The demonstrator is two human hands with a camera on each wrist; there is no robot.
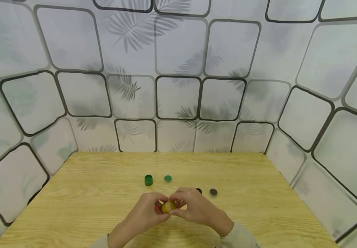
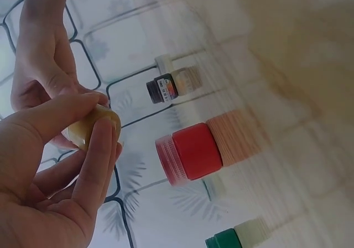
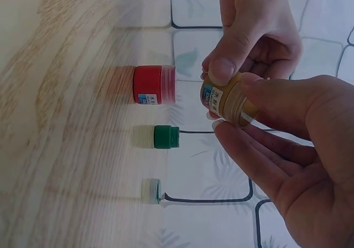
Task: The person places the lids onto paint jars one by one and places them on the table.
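Observation:
Both hands meet around a small jar of yellow paint [image 1: 168, 207], held above the table. My left hand [image 1: 145, 210] grips the jar's labelled body, thumb pressed along it in the right wrist view. Fingers and thumb of my right hand [image 1: 196, 206] pinch the clear lid [image 3: 238, 108], which sits on the jar. The jar is tilted in the right wrist view. Beyond the hands stands a larger red paint jar [image 2: 196, 151] with a clear lid on; in the head view the left hand mostly hides it.
At the back left stands an uncapped green paint jar [image 1: 148, 180], its green-stained lid [image 1: 167, 178] lying to its right. A black paint jar [image 2: 162, 88] shows partly behind the right hand in the head view, with a dark lid [image 1: 213, 192] beside it. Patterned curtain [image 1: 178, 96] surrounds the wooden table [image 1: 103, 179].

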